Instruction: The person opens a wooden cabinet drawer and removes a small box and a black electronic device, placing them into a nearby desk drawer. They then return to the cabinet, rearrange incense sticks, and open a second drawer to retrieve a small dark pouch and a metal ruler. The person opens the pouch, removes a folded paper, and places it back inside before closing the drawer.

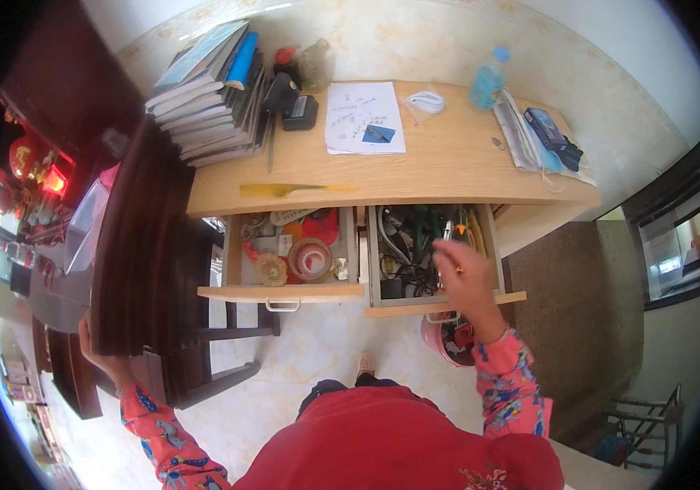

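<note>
My right hand [463,272] is over the pulled-out right drawer [387,303], its fingers near a silvery metal tool [447,231]; whether they touch it I cannot tell. Black cables [421,278] and items with yellow or orange parts lie in that drawer. My left hand [97,352] rests at the edge of a dark wooden cabinet [142,245], its fingers partly hidden. The left drawer [233,293], also pulled out, holds a roll of tape [313,260], a pale remote control [289,217] and a red item [320,226].
On the desk [448,171] are stacked books [209,110], a paper sheet [359,116], a yellow comb-like item [279,190], a blue-capped bottle [488,82] and a small blue box [545,127]. A pink bucket [439,340] stands below the right drawer. Dark wooden legs [233,376] stand left.
</note>
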### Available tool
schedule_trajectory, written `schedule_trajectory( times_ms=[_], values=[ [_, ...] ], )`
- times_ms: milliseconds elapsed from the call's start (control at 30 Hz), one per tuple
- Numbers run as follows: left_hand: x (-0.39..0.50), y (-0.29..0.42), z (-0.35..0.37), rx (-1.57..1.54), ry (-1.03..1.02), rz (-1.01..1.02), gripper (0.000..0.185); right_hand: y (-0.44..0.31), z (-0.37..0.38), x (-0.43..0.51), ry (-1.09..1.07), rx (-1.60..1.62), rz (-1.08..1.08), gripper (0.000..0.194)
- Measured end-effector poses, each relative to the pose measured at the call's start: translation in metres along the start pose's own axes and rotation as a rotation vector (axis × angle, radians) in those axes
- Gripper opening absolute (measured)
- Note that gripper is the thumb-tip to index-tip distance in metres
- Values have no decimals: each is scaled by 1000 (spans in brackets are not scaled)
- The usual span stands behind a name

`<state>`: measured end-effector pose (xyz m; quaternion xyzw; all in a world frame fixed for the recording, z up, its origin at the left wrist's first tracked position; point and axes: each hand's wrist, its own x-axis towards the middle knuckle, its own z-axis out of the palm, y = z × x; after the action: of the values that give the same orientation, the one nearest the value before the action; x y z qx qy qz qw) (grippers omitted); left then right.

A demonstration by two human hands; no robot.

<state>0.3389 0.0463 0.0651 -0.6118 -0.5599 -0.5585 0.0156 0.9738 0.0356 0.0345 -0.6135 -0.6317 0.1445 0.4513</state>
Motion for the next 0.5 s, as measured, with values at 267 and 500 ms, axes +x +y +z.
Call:
schedule_trajectory(
  times_ms=[267,500],
  values=[
    [-9,7,3,-50,39,-6,29,38,2,139,4,-274,-48,29],
    [-4,-15,-6,-218,70,-149,21,97,55,241,70,-637,-268,34]
  ],
)
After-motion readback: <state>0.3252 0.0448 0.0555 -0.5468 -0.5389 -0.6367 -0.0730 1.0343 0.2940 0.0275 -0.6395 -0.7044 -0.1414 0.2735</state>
